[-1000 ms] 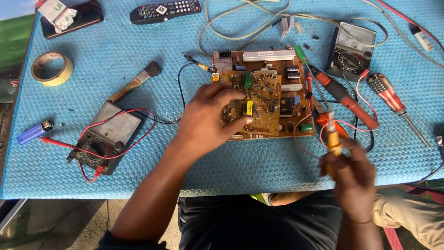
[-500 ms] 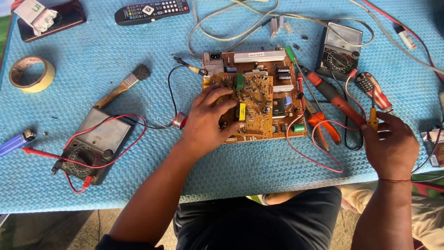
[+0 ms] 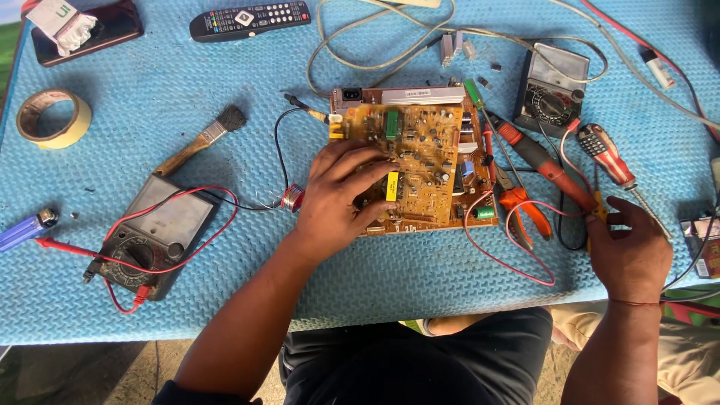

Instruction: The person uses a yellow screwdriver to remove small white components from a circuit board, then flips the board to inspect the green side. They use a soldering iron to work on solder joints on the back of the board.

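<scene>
A brown circuit board [image 3: 427,150] studded with components lies in the middle of the blue mat [image 3: 375,277]. My left hand [image 3: 337,195] lies on the board's left part, fingers curled over the components and thumb at its near edge. My right hand [image 3: 630,251] rests on the mat to the right, fingers closed around a thin yellow-handled tool [image 3: 597,206]. Orange-handled pliers [image 3: 521,210], a red-orange soldering iron [image 3: 544,165] and a red-handled screwdriver [image 3: 604,154] lie between the board and that hand.
A multimeter [image 3: 154,232] with red leads, a paint brush [image 3: 202,139], a tape roll [image 3: 54,118] and a blue lighter [image 3: 22,229] sit at the left. A remote [image 3: 247,19], a phone [image 3: 82,30], grey cables and a second meter [image 3: 551,90] lie at the back.
My right hand has carried the yellow-handled tool from the table's front edge out to the right and down onto the mat. My left hand has stayed on the board.
</scene>
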